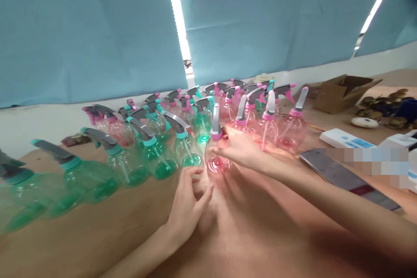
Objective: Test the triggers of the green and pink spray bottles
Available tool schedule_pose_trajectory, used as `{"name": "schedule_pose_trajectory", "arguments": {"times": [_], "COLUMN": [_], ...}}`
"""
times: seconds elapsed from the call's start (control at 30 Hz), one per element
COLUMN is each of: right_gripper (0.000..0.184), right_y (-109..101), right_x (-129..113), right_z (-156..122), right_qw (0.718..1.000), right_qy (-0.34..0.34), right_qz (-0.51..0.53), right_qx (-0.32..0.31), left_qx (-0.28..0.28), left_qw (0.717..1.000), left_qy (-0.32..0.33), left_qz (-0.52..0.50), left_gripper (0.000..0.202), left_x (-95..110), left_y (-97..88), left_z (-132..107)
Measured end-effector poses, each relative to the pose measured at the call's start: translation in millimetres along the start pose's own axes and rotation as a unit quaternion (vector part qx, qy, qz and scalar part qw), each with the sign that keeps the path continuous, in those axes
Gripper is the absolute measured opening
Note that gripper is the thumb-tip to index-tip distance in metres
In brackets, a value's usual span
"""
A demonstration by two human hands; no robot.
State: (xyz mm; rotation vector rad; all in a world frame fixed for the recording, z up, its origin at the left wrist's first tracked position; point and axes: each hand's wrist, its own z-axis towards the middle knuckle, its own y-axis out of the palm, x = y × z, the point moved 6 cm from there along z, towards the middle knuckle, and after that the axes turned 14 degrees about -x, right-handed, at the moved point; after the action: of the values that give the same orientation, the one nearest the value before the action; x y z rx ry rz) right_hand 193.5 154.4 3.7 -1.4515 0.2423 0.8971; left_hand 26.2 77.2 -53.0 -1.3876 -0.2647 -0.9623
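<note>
Pink spray bottle (219, 165): upright on the table (260, 239), just off view centre toward 5 o'clock.
Right hand (239, 147): at the bottle's 4 o'clock, thumb and fingers gripping around its shoulder.
Left hand (187, 204): loosely curled, holding nothing, at the bottle's 7 o'clock.
Green spray bottle (187, 150): just beside, at 9 o'clock.
Handling: probably light, slightly springy plastic, slick and top-heavy; the pink collar (216, 135) should give surer hold than the rounded body.
</note>
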Motion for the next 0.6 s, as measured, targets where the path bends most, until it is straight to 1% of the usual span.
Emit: {"name": "schedule_pose_trajectory", "arguments": {"times": [0.07,0.13,0.23,0.3,0.37,0.4,0.47,0.6], "right_gripper": [0.035,0.035,0.037,0.044,0.052,0.054,0.055,0.051], "right_y": [-4.1,-7.8,-11.4,-12.6,-11.7,-10.5,-7.1,0.3], "right_x": [-3.7,-7.4,-10.1,-11.9,-13.8,-14.6,-15.2,-19.1], "right_z": [-10.8,-22.3,-38.8,-48.2,-55.8,-58.9,-63.3,-69.5], "right_qw": [0.999,0.993,0.976,0.962,0.951,0.949,0.950,0.959], "right_qy": [-0.026,-0.057,-0.097,-0.127,-0.150,-0.154,-0.142,-0.113], "right_qz": [0.016,0.040,0.074,0.087,0.094,0.101,0.131,0.193], "right_qx": [-0.039,-0.092,-0.181,-0.226,-0.252,-0.257,-0.246,-0.173], "left_qx": [0.008,-0.015,-0.054,-0.076,-0.097,-0.106,-0.110,-0.095], "left_qw": [1.000,1.000,0.996,0.991,0.983,0.979,0.976,0.987], "left_qy": [-0.010,0.001,0.027,0.042,0.062,0.070,0.073,0.046], "left_qz": [-0.010,-0.025,-0.067,-0.105,-0.145,-0.162,-0.171,-0.125], "left_gripper": [0.036,0.052,0.070,0.077,0.081,0.081,0.081,0.079], "left_x": [0.3,2.6,8.6,14.1,21.1,24.4,29.2,34.2], "left_y": [3.9,12.5,26.4,33.6,38.9,40.8,42.6,44.3], "left_z": [0.8,3.3,6.3,6.0,3.4,1.4,-3.2,-10.9]}}
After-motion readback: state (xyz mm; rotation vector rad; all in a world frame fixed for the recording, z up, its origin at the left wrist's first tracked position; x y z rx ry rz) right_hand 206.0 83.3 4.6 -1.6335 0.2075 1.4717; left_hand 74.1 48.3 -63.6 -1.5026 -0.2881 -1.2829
